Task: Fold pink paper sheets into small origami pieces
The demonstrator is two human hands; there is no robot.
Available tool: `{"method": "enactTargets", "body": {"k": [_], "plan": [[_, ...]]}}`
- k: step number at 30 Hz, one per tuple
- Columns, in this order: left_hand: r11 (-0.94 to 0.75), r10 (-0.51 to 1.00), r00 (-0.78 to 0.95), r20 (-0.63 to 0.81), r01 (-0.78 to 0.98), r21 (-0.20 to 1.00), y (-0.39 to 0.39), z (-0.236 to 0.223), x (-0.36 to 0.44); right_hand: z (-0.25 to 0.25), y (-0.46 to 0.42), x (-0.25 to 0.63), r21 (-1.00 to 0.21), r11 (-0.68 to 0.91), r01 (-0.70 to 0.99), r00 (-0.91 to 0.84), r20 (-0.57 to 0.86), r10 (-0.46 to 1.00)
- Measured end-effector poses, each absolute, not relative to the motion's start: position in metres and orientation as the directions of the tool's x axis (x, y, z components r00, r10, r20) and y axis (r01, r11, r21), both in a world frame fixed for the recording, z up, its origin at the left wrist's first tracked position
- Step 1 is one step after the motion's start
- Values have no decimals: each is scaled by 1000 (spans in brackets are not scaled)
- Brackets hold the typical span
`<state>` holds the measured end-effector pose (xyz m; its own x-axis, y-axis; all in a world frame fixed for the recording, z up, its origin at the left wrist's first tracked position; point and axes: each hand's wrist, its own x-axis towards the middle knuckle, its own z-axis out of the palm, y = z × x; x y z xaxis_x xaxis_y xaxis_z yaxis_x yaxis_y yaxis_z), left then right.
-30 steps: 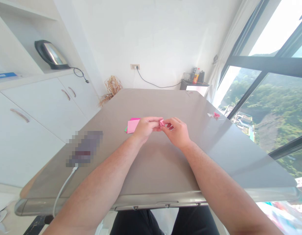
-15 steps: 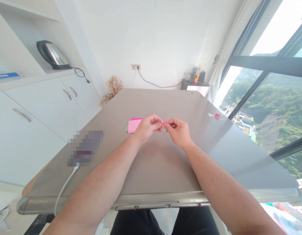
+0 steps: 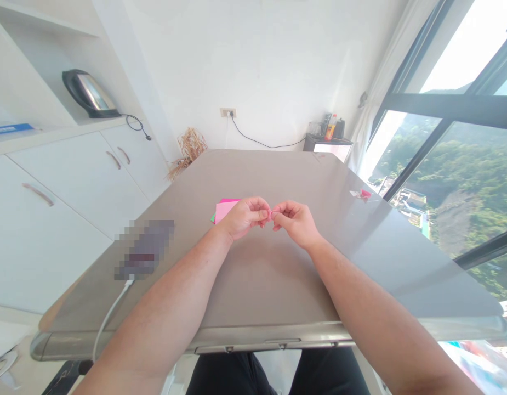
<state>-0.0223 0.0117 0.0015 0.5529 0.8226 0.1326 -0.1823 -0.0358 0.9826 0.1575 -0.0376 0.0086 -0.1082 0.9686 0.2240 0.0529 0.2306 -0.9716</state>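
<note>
Over the middle of the grey table [image 3: 273, 291], my left hand [image 3: 252, 217] and my right hand [image 3: 293, 220] meet fingertip to fingertip. Between them is a small piece of pink paper [image 3: 270, 214], pinched by the closed fingers of both hands. Most of the piece is hidden by my fingers, so its shape is unclear. Just behind my left wrist lies a stack of coloured paper sheets [image 3: 225, 209], light pink on top with darker pink and green edges showing; my hand covers part of it.
A blurred-out dark device [image 3: 146, 249] with a white cable [image 3: 111, 311] lies at the table's left. Crumpled pink and white scraps [image 3: 364, 193] sit near the right edge, beside the window. A kettle [image 3: 91, 94] stands on the left shelf.
Both hands have shifted down slightly, and the right hand's fingers have changed position around the pink paper. The paper stack and the other things on the table stay put.
</note>
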Motion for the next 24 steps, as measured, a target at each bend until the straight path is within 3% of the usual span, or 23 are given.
{"method": "enactTargets", "body": {"k": [6, 13, 24], "plan": [[-14, 791, 603, 103, -150, 989, 9, 6, -24, 10, -38, 158, -973, 227, 32, -135, 221, 966], [-4, 758, 644, 98, -146, 989, 10, 5, -25, 4, -35, 163, -976, 214, -29, -283, 214, 935], [-15, 801, 589, 108, -160, 987, 9, 9, -25, 9, -40, 158, -958, 257, 128, -99, 246, 964]]}}
